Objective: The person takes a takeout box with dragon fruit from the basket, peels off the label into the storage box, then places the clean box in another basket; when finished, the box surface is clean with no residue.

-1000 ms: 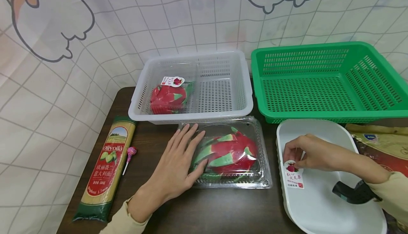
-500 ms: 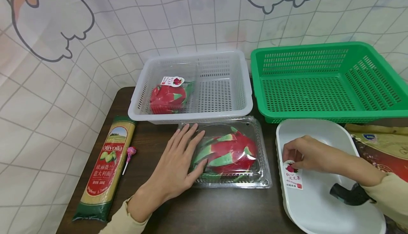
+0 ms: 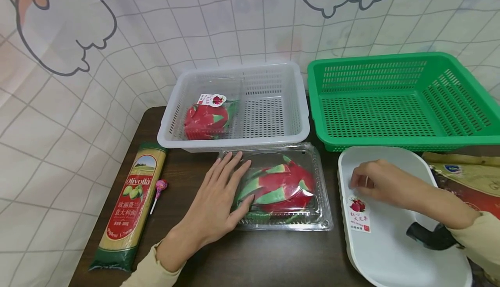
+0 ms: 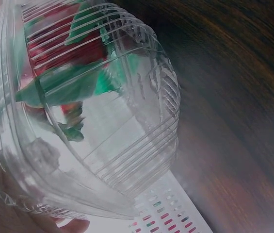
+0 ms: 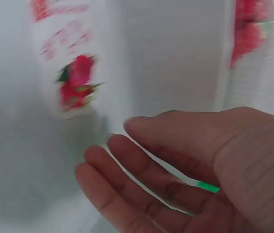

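My left hand (image 3: 212,206) lies with straight, spread fingers on the left side of a clear plastic clamshell box (image 3: 318,183) that holds a red and green dragon fruit (image 3: 283,187). In the left wrist view the ribbed side of the box (image 4: 141,165) fills the left half. Over a white tray (image 3: 394,256), my right hand (image 3: 392,187) is held with loosely bent fingers and nothing between them. Just in front of its fingertips a dragon fruit label (image 3: 358,219) lies near the tray's left edge; the right wrist view shows the label (image 5: 73,87) apart from the fingers.
A white basket (image 3: 230,143) holds a second boxed dragon fruit (image 3: 207,122) with a label. Beside it stands a green basket (image 3: 390,141). Left lie a spaghetti pack (image 3: 130,204) and a lollipop (image 3: 160,187). A gold and brown bag (image 3: 468,169) lies partly behind the tray, at right.
My right hand has let go of the label and moved slightly up and away from it. The label stays on the tray. My left hand has not moved.
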### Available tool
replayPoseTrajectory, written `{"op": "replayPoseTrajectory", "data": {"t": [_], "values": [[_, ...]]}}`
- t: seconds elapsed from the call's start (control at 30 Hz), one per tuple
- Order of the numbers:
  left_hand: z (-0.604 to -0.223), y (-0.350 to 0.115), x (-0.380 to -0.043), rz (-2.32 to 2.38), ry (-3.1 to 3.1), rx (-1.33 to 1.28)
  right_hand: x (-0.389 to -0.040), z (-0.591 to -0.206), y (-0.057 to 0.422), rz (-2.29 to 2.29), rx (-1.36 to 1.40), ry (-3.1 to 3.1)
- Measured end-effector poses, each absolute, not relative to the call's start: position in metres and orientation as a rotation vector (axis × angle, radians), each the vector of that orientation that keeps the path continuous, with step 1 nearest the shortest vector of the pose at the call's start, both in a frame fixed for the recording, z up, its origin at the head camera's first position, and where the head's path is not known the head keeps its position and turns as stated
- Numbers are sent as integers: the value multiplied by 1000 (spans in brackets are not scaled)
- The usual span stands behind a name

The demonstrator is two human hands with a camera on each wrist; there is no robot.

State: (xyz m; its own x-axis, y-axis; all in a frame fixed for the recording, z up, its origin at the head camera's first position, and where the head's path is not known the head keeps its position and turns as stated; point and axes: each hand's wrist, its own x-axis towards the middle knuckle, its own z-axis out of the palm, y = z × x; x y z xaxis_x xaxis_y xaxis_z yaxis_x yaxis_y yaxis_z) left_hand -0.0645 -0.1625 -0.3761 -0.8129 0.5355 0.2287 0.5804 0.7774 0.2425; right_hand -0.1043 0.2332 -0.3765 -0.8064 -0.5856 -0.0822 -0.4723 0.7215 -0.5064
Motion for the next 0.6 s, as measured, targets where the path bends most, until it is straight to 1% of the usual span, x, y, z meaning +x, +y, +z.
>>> {"op": "replayPoseTrajectory", "data": {"t": [0.23,0.37,0.6], "values": [[-376,-163,-64,-461,-2825,-886,-88,-342,215,-706,-787,2785],[-377,-163,-64,-460,-2818,-890,-79,-324,205,-818,-754,2827],[-376,-162,-65,-442,-2801,-902,-77,-318,184,-1034,-557,2639]]}}
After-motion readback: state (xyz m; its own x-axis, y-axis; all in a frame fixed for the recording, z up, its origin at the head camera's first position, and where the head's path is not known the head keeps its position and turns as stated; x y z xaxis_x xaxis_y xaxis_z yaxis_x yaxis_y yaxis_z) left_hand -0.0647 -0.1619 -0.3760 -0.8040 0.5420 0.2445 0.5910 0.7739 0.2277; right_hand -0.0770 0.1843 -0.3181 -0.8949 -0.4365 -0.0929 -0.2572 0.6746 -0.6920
